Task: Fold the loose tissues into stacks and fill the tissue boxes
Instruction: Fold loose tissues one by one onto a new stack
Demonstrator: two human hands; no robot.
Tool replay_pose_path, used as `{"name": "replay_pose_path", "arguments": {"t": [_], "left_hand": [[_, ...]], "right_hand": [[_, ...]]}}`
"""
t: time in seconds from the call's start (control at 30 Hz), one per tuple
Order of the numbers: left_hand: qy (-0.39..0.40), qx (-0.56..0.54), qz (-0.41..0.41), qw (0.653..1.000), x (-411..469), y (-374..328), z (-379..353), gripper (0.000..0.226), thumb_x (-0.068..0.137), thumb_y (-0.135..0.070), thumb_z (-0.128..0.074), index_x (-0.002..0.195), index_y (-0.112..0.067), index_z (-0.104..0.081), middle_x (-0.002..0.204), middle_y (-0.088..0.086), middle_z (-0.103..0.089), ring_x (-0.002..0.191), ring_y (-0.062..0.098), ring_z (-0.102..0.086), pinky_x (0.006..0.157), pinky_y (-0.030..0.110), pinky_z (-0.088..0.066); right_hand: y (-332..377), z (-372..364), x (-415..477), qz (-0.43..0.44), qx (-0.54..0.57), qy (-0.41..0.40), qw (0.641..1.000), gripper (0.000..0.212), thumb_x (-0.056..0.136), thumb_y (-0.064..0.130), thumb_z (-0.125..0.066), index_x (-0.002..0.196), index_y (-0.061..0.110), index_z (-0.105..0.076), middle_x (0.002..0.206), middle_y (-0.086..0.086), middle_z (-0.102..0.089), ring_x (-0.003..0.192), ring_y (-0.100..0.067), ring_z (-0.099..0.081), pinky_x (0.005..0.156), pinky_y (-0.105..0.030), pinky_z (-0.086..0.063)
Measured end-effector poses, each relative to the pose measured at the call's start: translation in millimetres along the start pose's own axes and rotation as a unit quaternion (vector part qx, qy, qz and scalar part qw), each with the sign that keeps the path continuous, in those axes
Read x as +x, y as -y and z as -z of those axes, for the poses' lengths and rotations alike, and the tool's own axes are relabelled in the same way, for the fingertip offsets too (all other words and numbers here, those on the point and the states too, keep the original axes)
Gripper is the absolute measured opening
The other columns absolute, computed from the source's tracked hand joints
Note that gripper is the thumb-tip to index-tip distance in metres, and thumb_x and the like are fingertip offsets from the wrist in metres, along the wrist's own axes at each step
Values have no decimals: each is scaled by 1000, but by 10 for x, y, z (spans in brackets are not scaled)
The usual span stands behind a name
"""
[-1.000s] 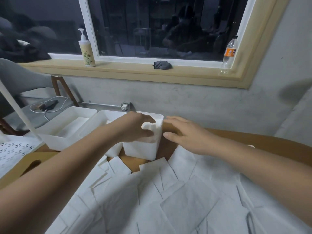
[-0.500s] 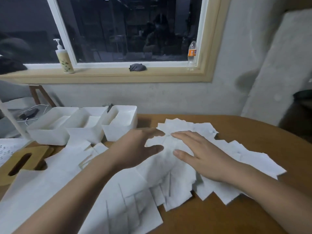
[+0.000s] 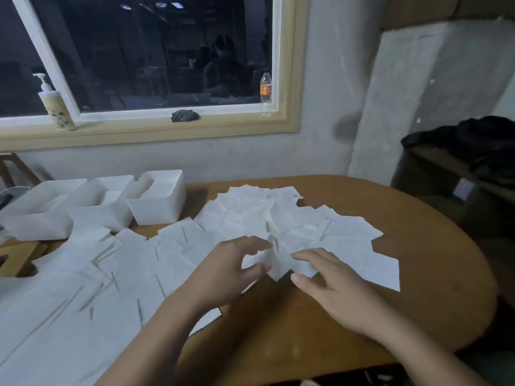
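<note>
your left hand (image 3: 231, 271) is curled, thumb and fingers pinching a raised tissue (image 3: 278, 263) at the near edge of the pile. your right hand (image 3: 331, 288) lies just beside it with its fingers nearly straight and spread, fingertips touching that same tissue. the loose tissues (image 3: 292, 218) cover the wooden table (image 3: 278, 330) from its middle out to the left. 3 white boxes (image 3: 158, 207) stand side by side at the table's far left, and white sheets show inside the rightmost. a pump bottle (image 3: 57, 107) and a plastic bottle (image 3: 266, 93) stand on the windowsill (image 3: 139, 132).
</note>
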State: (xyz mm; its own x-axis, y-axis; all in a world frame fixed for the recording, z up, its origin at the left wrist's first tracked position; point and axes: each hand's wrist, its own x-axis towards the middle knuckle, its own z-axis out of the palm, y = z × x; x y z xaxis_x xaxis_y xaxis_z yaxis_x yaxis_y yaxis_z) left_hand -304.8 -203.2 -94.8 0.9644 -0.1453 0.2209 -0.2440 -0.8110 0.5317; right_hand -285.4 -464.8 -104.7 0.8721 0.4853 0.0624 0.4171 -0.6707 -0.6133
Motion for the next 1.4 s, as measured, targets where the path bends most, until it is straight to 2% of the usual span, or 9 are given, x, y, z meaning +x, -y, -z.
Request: {"name": "replay_pose_path", "arguments": {"t": [0.3, 0.43, 0.57, 0.73, 0.93, 1.07, 1.2, 1.33, 1.4], "left_hand": [[19, -26, -20, 999, -348, -132, -530, 31, 100, -52, -66, 131, -50, -63, 120, -31, -64, 111, -6, -60, 96, 26, -53], [22, 3, -62, 998, -485, -208, -742, 36, 102, -51, -62, 137, -48, -59, 137, -35, -53, 124, -7, -52, 101, 23, -50], [11, 27, -79, 996, -553, -208, -813, 35, 103, -55, -58, 138, -49, -58, 144, -38, -45, 126, -5, -53, 104, 26, -50], [-12, 32, -93, 995, -593, -223, -808, 33, 104, -53, -58, 136, -50, -57, 139, -36, -49, 124, -5, -54, 98, 26, -52], [-30, 39, -115, 992, -642, -257, -806, 30, 106, -52, -57, 136, -47, -60, 140, -32, -52, 129, -5, -53, 102, 26, -50], [-28, 49, -121, 991, -639, -257, -816, 25, 105, -50, -58, 128, -46, -67, 132, -32, -57, 122, -5, -55, 99, 23, -49], [-25, 64, -124, 990, -621, -229, -822, 20, 103, -47, -61, 121, -48, -70, 129, -33, -58, 118, -6, -55, 94, 22, -48], [-25, 51, -121, 991, -632, -234, -813, 21, 102, -49, -58, 119, -48, -70, 128, -34, -58, 119, -6, -54, 94, 27, -52], [-29, 39, -118, 992, -639, -241, -806, 20, 102, -49, -58, 117, -48, -71, 126, -34, -59, 117, -6, -55, 93, 28, -54]], "right_hand": [[-773, -27, -453, -59, -94, -128, 986, 45, 104, 47, -58, 147, 33, -55, 144, 29, -46, 139, -2, -41, 116, -26, -35], [-896, 1, -536, -112, -172, -158, 966, 51, 106, 48, -53, 153, 29, -50, 152, 18, -47, 141, -9, -42, 115, -30, -34], [-877, -38, -636, -103, -208, -149, 961, 51, 107, 52, -46, 152, 29, -52, 140, 19, -48, 132, -9, -46, 112, -33, -38], [-822, -162, -902, -62, -197, -161, 965, 47, 104, 54, -46, 141, 30, -63, 124, 22, -45, 120, -7, -48, 101, -34, -45], [-531, -275, -1035, 32, -143, -115, 982, 34, 107, 52, -48, 134, 38, -63, 120, 31, -39, 113, 9, -34, 99, -31, -40], [-426, -308, -954, 88, -102, -81, 988, 27, 107, 53, -51, 125, 39, -67, 116, 30, -47, 120, 6, -43, 101, -24, -40], [-535, -122, -714, 65, 37, -119, 990, 16, 106, 33, -64, 117, 31, -76, 113, 22, -64, 115, -4, -63, 94, -18, -49], [-870, 54, -336, 9, -28, -190, 981, 17, 104, 25, -64, 118, 30, -74, 114, 24, -62, 115, 0, -55, 92, -12, -43], [-1049, 122, -152, -27, -95, -210, 973, 21, 103, 26, -64, 122, 29, -72, 119, 21, -60, 117, -6, -52, 97, -23, -46]]}}
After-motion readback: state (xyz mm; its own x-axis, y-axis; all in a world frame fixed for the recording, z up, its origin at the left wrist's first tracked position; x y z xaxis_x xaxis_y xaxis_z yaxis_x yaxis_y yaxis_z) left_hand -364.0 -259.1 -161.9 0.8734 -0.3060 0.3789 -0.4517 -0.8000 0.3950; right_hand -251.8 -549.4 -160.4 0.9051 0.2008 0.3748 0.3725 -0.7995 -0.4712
